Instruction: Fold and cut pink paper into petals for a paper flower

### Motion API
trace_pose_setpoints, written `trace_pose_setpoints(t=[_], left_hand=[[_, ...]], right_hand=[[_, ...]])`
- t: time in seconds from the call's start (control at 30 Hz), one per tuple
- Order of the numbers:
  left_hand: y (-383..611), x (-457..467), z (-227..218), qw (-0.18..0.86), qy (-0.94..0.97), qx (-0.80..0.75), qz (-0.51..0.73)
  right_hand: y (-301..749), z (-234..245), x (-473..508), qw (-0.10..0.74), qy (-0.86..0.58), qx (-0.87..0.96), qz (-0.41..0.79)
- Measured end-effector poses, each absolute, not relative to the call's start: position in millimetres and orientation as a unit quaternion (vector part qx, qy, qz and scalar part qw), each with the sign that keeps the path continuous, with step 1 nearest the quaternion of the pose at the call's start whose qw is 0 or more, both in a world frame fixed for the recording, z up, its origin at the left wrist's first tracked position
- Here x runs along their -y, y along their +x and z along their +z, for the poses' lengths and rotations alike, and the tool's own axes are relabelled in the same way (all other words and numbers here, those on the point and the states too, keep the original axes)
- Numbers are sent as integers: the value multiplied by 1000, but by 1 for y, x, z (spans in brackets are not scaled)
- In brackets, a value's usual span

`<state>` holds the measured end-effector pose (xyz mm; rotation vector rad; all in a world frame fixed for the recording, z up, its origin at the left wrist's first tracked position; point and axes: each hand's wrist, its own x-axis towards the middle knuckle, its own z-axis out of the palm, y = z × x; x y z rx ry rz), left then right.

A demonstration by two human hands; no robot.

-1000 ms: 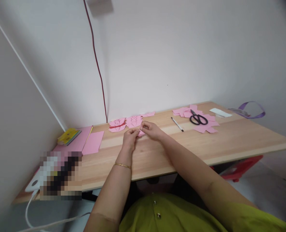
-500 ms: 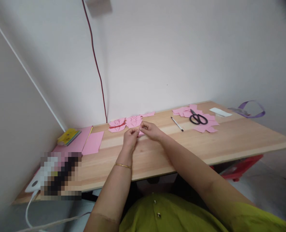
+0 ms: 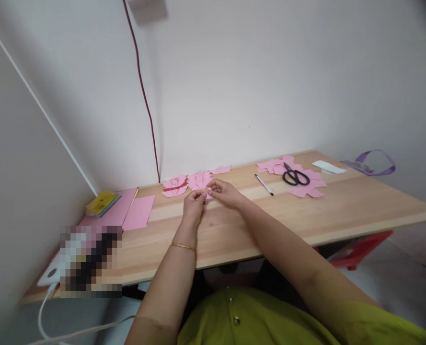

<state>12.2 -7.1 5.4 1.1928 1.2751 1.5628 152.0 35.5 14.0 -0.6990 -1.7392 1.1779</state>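
My left hand (image 3: 194, 205) and my right hand (image 3: 227, 192) meet over the middle of the table. Their fingertips pinch a small pink paper piece (image 3: 209, 195), mostly hidden by the fingers. Just behind them lies a pink paper cut-out (image 3: 199, 179) with darker pink markings. To its left is another pink cut-out (image 3: 174, 186) with a red strip (image 3: 174, 187) across it.
Black-handled scissors (image 3: 295, 177) lie on pink paper scraps (image 3: 315, 182) at right, near a white pen (image 3: 264, 185) and a white strip (image 3: 328, 166). At left are pink sheets (image 3: 139, 213), a pencil (image 3: 132, 200), a yellow pad (image 3: 101, 203) and a white power strip (image 3: 50, 270).
The fingers of my right hand have shifted slightly around the small pink paper piece. My left hand has stayed almost in place, and the other things lie as before.
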Motion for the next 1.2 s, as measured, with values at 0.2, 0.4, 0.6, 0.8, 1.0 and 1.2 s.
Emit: trace_pose_setpoints(t=[0.2, 0.4, 0.6, 0.8, 1.0, 1.2], left_hand=[[12, 7, 6, 384, 474, -502, 613], [11, 7, 5, 365, 488, -506, 610], [11, 7, 3, 372, 494, -507, 600], [9, 5, 1, 336, 521, -533, 576], [5, 4, 0, 305, 555, -535, 560], [4, 3, -1, 310, 544, -533, 569]], right_hand=[[154, 17, -34, 433, -277, 722, 464], [155, 20, -32, 422, -297, 726, 455], [156, 18, -33, 413, -294, 748, 428], [154, 12, -34, 400, -318, 766, 389], [154, 9, -37, 399, -334, 786, 334], [158, 14, -39, 392, -326, 769, 385]])
